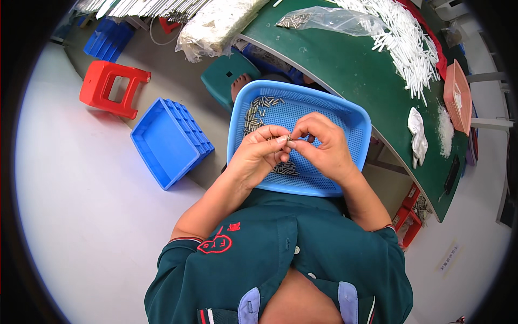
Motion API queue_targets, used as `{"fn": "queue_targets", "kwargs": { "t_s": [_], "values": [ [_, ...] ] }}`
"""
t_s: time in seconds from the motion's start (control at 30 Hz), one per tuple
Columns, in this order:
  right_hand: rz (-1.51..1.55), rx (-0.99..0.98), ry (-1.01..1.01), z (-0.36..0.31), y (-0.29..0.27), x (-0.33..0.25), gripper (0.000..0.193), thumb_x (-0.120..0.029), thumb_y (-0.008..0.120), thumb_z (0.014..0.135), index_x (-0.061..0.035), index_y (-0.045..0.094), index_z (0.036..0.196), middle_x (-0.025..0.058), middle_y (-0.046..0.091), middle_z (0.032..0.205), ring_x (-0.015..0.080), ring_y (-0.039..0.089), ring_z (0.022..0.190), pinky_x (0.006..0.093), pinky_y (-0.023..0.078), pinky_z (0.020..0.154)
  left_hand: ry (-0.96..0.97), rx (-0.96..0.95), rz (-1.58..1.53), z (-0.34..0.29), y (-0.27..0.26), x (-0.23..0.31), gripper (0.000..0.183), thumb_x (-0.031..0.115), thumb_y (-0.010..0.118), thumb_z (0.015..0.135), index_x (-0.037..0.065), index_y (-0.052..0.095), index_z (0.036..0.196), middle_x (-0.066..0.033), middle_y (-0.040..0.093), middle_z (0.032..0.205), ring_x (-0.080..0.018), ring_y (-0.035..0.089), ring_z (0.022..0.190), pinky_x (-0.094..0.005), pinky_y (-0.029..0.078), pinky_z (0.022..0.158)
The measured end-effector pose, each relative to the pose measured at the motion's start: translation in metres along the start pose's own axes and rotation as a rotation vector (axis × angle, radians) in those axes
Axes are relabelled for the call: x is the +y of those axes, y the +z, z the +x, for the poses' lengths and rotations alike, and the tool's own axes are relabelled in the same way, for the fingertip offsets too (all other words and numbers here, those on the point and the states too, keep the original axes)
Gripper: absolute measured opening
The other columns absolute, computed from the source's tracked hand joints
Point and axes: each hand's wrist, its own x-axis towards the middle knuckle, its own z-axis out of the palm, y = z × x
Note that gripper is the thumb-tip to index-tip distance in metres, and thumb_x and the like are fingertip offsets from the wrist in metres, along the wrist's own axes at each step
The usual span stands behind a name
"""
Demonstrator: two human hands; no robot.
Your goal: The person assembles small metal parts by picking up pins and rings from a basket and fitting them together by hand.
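Observation:
Above a light-blue plastic basket (353,116), my left hand (256,154) and my right hand (326,146) meet fingertip to fingertip. Both are closed in a pinch on a small metal piece (289,139), mostly covered by the fingers. Inside the basket, many short silvery metal cylinders (256,113) are heaped along the left side, and another pile (287,169) lies below my hands. The basket's right part shows its bare perforated floor.
A green table (334,59) curves along the right, bearing white sticks (402,54), a clear bag (329,21), a white glove (417,135) and a pink basket (456,97). Stacked blue crates (164,143) and a red stool (110,89) stand left. A bare foot (240,85) rests by a green stool (216,75).

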Motion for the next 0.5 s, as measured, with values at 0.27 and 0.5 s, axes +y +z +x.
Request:
{"fn": "queue_targets", "kwargs": {
  "t_s": [0.27,0.5],
  "values": [
    [0.125,-0.019,0.057,-0.004,-0.002,0.001,0.009,-0.004,0.065,0.076,-0.0029,0.063,0.085,0.0058,0.059,0.083,0.0145,0.056,0.074,0.0257,0.045,0.063,0.032,-0.037,-0.041,0.000,-0.006,0.002,0.014,0.005,0.059,0.086,0.001,0.059,0.099,-0.0095,0.062,0.090,-0.0140,0.058,0.078,-0.0249,0.048,0.065],
    [-0.447,-0.270,0.074,-0.020,-0.001,0.020,0.012,-0.011,0.065,0.074,-0.0070,0.061,0.085,0.0081,0.061,0.082,0.0260,0.060,0.077,0.0370,0.048,0.064,0.072,-0.053,-0.058,-0.001,-0.009,0.004,0.011,0.004,0.058,0.086,0.003,0.058,0.097,-0.0109,0.063,0.093,-0.0138,0.059,0.080,-0.0252,0.049,0.066]
  ]
}}
